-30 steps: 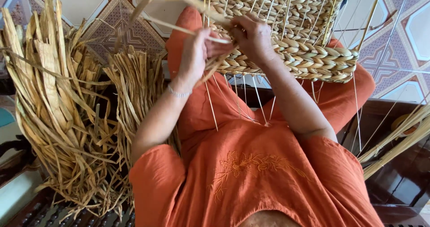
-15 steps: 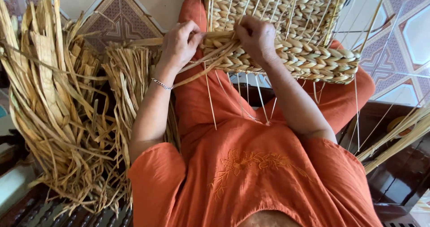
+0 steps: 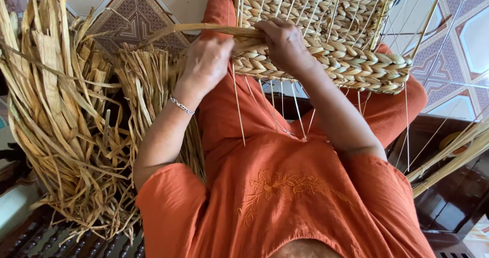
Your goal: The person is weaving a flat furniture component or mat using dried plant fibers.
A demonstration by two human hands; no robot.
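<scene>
The woven basket [image 3: 326, 29] rests on my lap, its braided rim toward me. My right hand [image 3: 282, 44] clamps that rim; my left hand [image 3: 206, 64] grips the flat straw strand [image 3: 188, 30] beside it. I judge it best to keep the strand taut. Half a second ago my left hand sat farther from the rim.
</scene>
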